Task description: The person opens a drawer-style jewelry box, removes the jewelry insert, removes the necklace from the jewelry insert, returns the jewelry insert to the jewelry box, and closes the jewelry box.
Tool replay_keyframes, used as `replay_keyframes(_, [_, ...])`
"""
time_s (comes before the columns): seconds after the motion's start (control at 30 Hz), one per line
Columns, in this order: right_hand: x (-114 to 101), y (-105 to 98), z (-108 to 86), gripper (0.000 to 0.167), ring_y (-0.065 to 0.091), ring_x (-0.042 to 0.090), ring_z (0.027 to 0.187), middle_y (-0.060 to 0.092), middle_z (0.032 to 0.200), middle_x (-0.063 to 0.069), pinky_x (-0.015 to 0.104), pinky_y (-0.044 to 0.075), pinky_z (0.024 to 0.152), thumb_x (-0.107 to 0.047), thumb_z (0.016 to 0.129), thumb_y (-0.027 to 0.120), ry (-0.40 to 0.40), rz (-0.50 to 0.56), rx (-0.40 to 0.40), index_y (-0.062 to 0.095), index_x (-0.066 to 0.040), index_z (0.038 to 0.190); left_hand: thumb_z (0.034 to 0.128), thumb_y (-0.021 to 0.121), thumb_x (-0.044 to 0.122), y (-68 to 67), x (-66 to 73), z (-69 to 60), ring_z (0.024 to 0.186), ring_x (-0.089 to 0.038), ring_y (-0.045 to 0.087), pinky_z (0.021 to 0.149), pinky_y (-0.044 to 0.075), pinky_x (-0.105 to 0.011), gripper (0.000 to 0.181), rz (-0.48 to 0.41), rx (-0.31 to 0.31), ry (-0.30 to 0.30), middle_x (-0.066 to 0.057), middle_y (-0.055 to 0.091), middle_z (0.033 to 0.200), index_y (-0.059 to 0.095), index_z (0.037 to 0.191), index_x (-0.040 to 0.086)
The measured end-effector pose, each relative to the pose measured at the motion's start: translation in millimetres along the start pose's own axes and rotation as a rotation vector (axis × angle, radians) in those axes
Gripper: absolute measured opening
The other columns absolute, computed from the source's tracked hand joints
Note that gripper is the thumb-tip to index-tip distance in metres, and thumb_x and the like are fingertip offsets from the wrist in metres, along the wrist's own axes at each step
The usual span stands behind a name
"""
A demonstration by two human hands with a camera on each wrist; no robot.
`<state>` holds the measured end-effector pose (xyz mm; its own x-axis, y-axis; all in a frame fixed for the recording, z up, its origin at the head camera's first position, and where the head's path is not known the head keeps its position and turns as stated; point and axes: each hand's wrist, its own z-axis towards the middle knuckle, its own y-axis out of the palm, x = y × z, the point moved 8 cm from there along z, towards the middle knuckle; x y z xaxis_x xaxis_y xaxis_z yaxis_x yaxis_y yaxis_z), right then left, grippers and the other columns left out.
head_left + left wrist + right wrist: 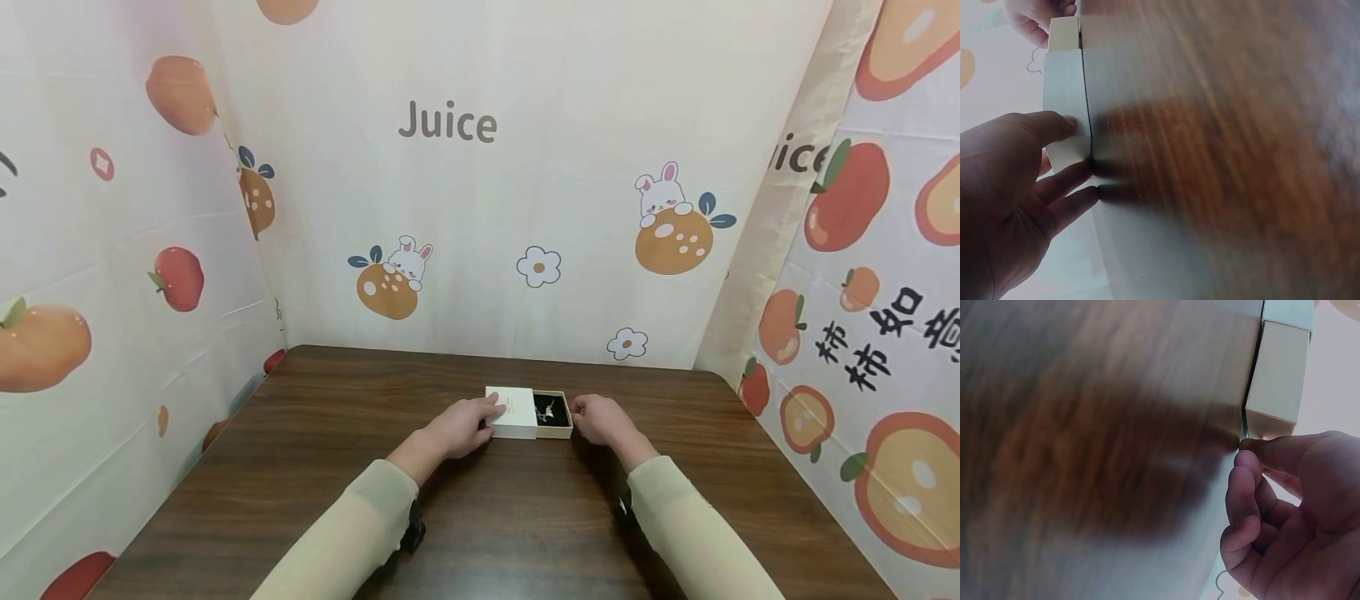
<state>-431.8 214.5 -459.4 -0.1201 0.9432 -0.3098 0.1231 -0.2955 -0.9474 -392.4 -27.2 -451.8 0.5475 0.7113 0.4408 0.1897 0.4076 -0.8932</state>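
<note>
A small white box sleeve (512, 412) lies on the table, and its inner tray (554, 432) sticks out to the right. Black lining and a silvery piece of jewellery (546, 412) show in the tray. My left hand (462, 427) grips the sleeve's left end, its thumb on the near side (1063, 125) in the left wrist view. Against the tray's right end is my right hand (602, 419), fingers curled. The right wrist view shows this hand (1297, 512) with thumb and fingertip close together by the tray's end (1275, 375); no grip on it is visible.
The dark wooden table (315, 500) extends around the box. A pale curtain (480, 200) with fruit and rabbit prints stands behind it, with similar printed cloth on the left (120, 217) and right (900, 350). Dark wrist straps show under both sleeves.
</note>
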Motion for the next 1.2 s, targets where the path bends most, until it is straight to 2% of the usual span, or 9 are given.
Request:
replay_keyframes(0.3, [1.6, -0.9, -1.3, 0.014, 0.061, 0.024, 0.081, 0.069, 0.088, 0.004, 0.038, 0.053, 0.074, -0.015, 0.109, 0.06, -0.008, -0.006, 0.009, 0.072, -0.013, 0.104, 0.1089, 0.067, 0.012, 0.2, -0.8, 1.0, 0.158, -0.035, 0.049, 0.128, 0.044, -0.05, 0.051, -0.008, -0.007, -0.01, -0.017, 0.045, 0.173, 0.059, 0.159, 0.01])
replay_keyframes(0.6, [2.2, 0.9, -3.6, 0.014, 0.066, 0.016, 0.069, 0.071, 0.074, 0.001, 0.03, 0.051, 0.063, -0.013, 0.11, 0.058, 0.002, 0.062, -0.002, 0.068, -0.012, 0.101, 0.1087, 0.067, 0.01, 0.7, -1.1, 1.5, 0.158, -0.035, 0.049, 0.129, 0.043, -0.05, 0.051, -0.005, -0.009, -0.007, -0.017, 0.045, 0.173, 0.059, 0.159, 0.01])
replay_keyframes(0.87, [5.3, 3.4, -4.1, 0.012, 0.066, 0.016, 0.065, 0.069, 0.073, 0.004, 0.029, 0.052, 0.061, -0.012, 0.111, 0.059, 0.027, 0.118, -0.025, 0.069, -0.01, 0.103, 0.109, 0.067, 0.011, 0.5, -1.2, 1.1, 0.158, -0.035, 0.049, 0.129, 0.043, -0.05, 0.05, -0.006, -0.007, -0.004, -0.017, 0.045, 0.173, 0.059, 0.159, 0.01])
replay_keyframes(1.2, [6.9, 4.4, -3.6, 0.011, 0.066, 0.016, 0.061, 0.069, 0.071, 0.004, 0.029, 0.052, 0.061, -0.011, 0.111, 0.059, 0.029, 0.133, -0.031, 0.069, -0.009, 0.107, 0.1092, 0.067, 0.011, 1.9, -2.7, 2.5, 0.159, -0.034, 0.048, 0.129, 0.043, -0.05, 0.05, 0.005, -0.011, -0.005, -0.017, 0.045, 0.173, 0.059, 0.159, 0.01])
